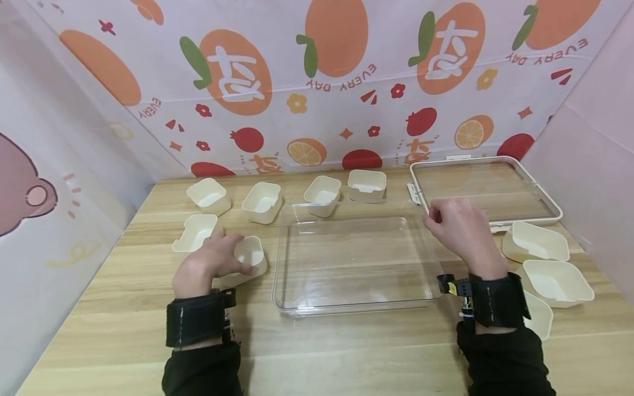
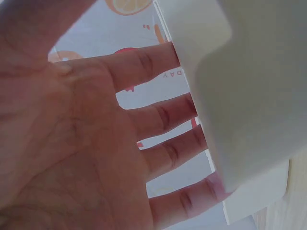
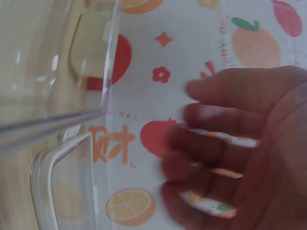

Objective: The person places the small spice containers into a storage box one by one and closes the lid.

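My left hand (image 1: 210, 259) is at a small cream storage bin (image 1: 251, 252) on the left of the table, its thumb at the near side. In the left wrist view the fingers (image 2: 144, 67) reach behind the rim of a cream bin (image 2: 259, 91), and their tips are hidden. A large clear plastic box (image 1: 354, 258) stands upright in the middle. Over its right edge hangs my right hand (image 1: 458, 231), fingers loosely curled and holding nothing. In the right wrist view those fingers (image 3: 225, 120) are apart from the clear box (image 3: 108, 62).
A clear lid with a white rim (image 1: 535, 220) lies at the back right. Several cream bins stand around the clear box: a back row with one bin (image 1: 261, 202), another bin (image 1: 195, 231) at left, and a group with one bin (image 1: 557, 280) at right. A fruit-print cloth (image 1: 337, 110) hangs behind.
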`<control>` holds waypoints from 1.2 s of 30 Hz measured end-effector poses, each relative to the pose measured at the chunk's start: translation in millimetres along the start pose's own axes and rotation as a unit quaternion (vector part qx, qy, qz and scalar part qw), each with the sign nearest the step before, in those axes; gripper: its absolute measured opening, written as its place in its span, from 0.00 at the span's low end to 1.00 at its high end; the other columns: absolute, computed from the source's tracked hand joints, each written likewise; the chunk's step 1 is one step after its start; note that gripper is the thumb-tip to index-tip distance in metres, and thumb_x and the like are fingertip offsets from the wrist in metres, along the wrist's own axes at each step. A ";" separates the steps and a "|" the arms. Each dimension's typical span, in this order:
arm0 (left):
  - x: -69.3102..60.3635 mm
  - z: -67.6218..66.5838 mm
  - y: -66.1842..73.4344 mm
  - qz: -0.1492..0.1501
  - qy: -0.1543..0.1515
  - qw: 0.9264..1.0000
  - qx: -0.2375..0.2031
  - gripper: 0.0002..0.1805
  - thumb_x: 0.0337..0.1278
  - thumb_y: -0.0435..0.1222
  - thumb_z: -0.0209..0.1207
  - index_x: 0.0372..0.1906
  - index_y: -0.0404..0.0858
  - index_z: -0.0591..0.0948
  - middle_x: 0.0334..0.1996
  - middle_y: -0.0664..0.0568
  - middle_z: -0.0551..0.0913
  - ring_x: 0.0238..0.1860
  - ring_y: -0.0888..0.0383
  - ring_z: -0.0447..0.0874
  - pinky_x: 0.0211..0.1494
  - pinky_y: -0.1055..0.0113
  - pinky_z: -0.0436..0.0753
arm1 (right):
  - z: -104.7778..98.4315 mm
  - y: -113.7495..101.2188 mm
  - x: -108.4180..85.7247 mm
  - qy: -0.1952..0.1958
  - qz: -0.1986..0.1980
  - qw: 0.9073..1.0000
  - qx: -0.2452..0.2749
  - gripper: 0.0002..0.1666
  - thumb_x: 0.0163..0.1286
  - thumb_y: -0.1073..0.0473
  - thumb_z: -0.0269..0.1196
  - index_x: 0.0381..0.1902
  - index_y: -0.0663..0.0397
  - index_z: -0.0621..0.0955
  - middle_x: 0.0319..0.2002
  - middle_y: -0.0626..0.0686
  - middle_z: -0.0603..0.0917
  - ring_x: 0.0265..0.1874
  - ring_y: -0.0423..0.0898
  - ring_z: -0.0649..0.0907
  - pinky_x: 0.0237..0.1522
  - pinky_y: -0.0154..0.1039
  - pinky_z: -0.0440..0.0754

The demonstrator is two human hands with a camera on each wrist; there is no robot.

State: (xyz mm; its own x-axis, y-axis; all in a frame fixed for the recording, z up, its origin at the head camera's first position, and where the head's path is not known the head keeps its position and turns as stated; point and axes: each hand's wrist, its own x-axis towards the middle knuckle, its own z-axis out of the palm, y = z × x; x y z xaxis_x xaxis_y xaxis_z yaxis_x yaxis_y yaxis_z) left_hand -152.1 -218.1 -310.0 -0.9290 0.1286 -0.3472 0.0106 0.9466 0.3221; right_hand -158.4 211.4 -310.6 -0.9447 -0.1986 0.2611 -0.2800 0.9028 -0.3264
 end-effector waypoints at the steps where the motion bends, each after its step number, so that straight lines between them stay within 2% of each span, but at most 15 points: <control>1: 0.4 -0.1 0.1 0.000 0.001 1.000 0.003 0.47 0.48 0.45 0.75 0.68 0.25 0.69 0.62 0.23 0.63 0.58 0.28 0.65 0.56 0.37 0.73 | 0.7 1.7 0.0 -0.022 0.006 1.000 0.000 0.06 0.65 0.65 0.67 0.29 0.63 0.83 0.21 0.52 0.78 0.21 0.49 0.73 0.24 0.42 0.67; 4: 1.3 -0.9 0.0 0.001 0.006 1.000 0.011 0.45 0.48 0.45 0.75 0.67 0.24 0.70 0.58 0.25 0.67 0.55 0.31 0.68 0.52 0.40 0.75 | 2.3 7.6 0.4 -0.098 0.029 0.995 0.015 0.06 0.65 0.66 0.67 0.35 0.67 0.83 0.27 0.56 0.80 0.25 0.51 0.75 0.27 0.44 0.71; 7: 1.5 -1.8 -0.4 0.003 0.016 1.000 0.012 0.44 0.48 0.45 0.75 0.67 0.25 0.71 0.57 0.26 0.68 0.53 0.32 0.69 0.51 0.41 0.76 | 3.3 12.9 1.3 -0.160 0.046 0.985 0.045 0.10 0.65 0.68 0.65 0.42 0.71 0.81 0.31 0.59 0.81 0.28 0.52 0.79 0.29 0.45 0.75; 12: 0.5 -2.3 0.0 0.013 0.037 0.999 0.009 0.44 0.49 0.44 0.73 0.67 0.26 0.70 0.57 0.26 0.68 0.55 0.31 0.69 0.53 0.39 0.75 | 3.8 14.9 1.1 -0.217 0.057 0.969 0.099 0.15 0.65 0.72 0.60 0.48 0.77 0.77 0.28 0.57 0.81 0.24 0.47 0.82 0.26 0.42 0.78; 16: 0.4 -2.4 0.3 0.018 0.059 0.998 0.007 0.44 0.50 0.45 0.72 0.68 0.26 0.68 0.55 0.27 0.70 0.54 0.32 0.70 0.51 0.39 0.75 | 3.6 15.2 1.4 -0.233 0.063 0.961 0.134 0.19 0.65 0.75 0.58 0.53 0.79 0.74 0.29 0.59 0.82 0.24 0.47 0.83 0.27 0.42 0.82; 20: 0.2 -2.4 -0.2 0.028 0.082 0.996 0.003 0.45 0.51 0.46 0.71 0.68 0.24 0.66 0.58 0.26 0.69 0.56 0.30 0.68 0.52 0.37 0.75 | 3.7 20.6 3.3 -0.242 0.052 0.956 0.159 0.23 0.65 0.76 0.58 0.58 0.80 0.71 0.29 0.58 0.83 0.25 0.48 0.84 0.30 0.44 0.85; 27: -3.6 -6.7 1.1 0.056 0.125 0.991 0.003 0.44 0.51 0.46 0.72 0.66 0.23 0.68 0.59 0.26 0.68 0.57 0.29 0.66 0.52 0.36 0.75 | 3.9 34.2 5.0 -0.264 0.043 0.939 0.216 0.22 0.65 0.76 0.60 0.56 0.78 0.71 0.26 0.53 0.82 0.27 0.48 0.83 0.34 0.48 0.86; 32: -8.7 -10.0 5.5 0.068 0.154 0.986 -0.007 0.44 0.51 0.44 0.72 0.67 0.24 0.68 0.59 0.27 0.67 0.57 0.30 0.63 0.52 0.36 0.74 | 3.9 35.8 5.7 -0.267 0.048 0.935 0.227 0.22 0.65 0.76 0.61 0.55 0.78 0.70 0.26 0.53 0.81 0.28 0.48 0.82 0.34 0.48 0.86; 36: -15.6 -11.7 14.2 0.081 0.181 0.980 -0.017 0.42 0.50 0.42 0.72 0.67 0.25 0.69 0.57 0.29 0.67 0.56 0.33 0.61 0.52 0.38 0.74 | 4.4 35.0 6.7 -0.264 0.047 0.935 0.231 0.21 0.64 0.77 0.60 0.55 0.78 0.70 0.25 0.52 0.81 0.27 0.48 0.83 0.34 0.47 0.86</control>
State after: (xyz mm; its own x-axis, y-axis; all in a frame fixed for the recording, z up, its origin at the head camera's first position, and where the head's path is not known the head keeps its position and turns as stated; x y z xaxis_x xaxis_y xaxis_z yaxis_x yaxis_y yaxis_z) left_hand -141.7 -210.1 -289.7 -0.9866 0.1574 0.0432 0.1620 0.9115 0.3781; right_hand -175.2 240.0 -324.3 -0.8876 -0.3972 -0.2333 -0.1204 0.6889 -0.7148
